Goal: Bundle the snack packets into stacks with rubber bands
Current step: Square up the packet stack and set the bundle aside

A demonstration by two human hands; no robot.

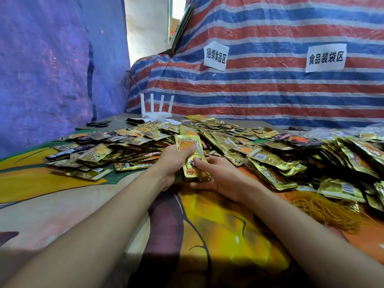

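With fingers of left hand (174, 163) and right hand (220, 178) clamped on the stack (190, 150), tap edges flush before reaching for rubber bands (324, 210) lying right of the stack.

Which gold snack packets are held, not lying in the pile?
The small stack of gold packets: the left hand grips its upper part and the right hand holds its lower end. The rest lie in the loose pile.
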